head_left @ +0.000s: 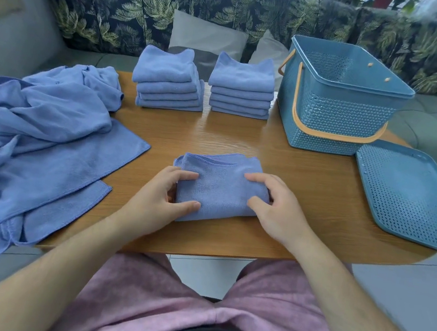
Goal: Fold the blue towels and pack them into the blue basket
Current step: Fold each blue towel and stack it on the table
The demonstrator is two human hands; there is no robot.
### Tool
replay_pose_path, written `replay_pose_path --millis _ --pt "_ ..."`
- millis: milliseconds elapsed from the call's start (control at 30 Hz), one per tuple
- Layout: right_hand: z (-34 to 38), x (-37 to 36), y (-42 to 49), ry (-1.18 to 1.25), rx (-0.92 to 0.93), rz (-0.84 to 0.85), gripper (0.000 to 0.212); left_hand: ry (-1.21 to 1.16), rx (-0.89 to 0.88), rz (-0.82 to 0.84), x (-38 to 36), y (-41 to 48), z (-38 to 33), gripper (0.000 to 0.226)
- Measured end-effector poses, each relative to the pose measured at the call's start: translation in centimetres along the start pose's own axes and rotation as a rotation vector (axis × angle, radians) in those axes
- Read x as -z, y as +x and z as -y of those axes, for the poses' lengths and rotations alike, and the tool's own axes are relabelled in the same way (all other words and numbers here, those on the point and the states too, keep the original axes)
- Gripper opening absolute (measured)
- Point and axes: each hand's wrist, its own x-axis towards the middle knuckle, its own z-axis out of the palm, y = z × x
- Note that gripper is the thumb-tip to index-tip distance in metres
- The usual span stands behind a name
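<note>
Towel-to-stack direction was what the coming move hinged on. The folded towel [219,190] lay on the worktop [306,182] at its near edge, straight in front of the person, its slightly longer side running left to right. Its hemmed open edges faced away from the person and its closed fold lay nearest the body.

Both hands were on it, one at each short end. The left hand [165,194] curled round the left edge, with the forefinger and thumb on top of the cloth. The right hand [270,202] gripped the right edge the same way, with fingertips and thumb pressed onto the upper face. The hands sat narrow, only the towel's width between them.

From there the two finished piles stood directly beyond, toward the far edge. The right stack [241,90] was almost dead ahead, and the left stack [168,81] was ahead and a little to the left. They stood near each other but apart.

The blue basket [339,103] stood open at the far right, nearer the right hand, with nothing visible inside. Its lid [413,193] lay flat just beside it, overhanging the worktop's right end. The loose towels [39,128] were heaped well off to the left.

A straight push-and-lift forward looked the likely next step, keeping the long side crosswise to match the stacks.
</note>
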Motion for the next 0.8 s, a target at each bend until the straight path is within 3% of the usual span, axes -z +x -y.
replay_pose_path --millis 233,400,567,700,800 --pt "-0.2 1.2 -0.5 0.030 0.026 0.029 0.033 -0.045 0.017 0.045 0.5 0.0 0.3 0.075" --pt "-0.8 0.3 -0.2 -0.008 -0.006 0.050 0.032 -0.029 0.069 0.026 0.6 0.3 1.0 0.065" --pt "-0.7 -0.5 -0.3 -0.250 -0.042 0.039 0.035 0.146 0.076 -0.010 0.1 0.5 1.2 0.067" --pt "-0.3 -1.5 -1.1 -0.564 0.081 -0.097 0.038 0.490 -0.168 -0.220 -0.8 0.0 0.5 0.053" --pt "0.7 -2.1 -1.4 -0.653 0.228 -0.067 0.048 0.610 -0.319 -0.135 -1.7 0.3 -0.7 0.048"
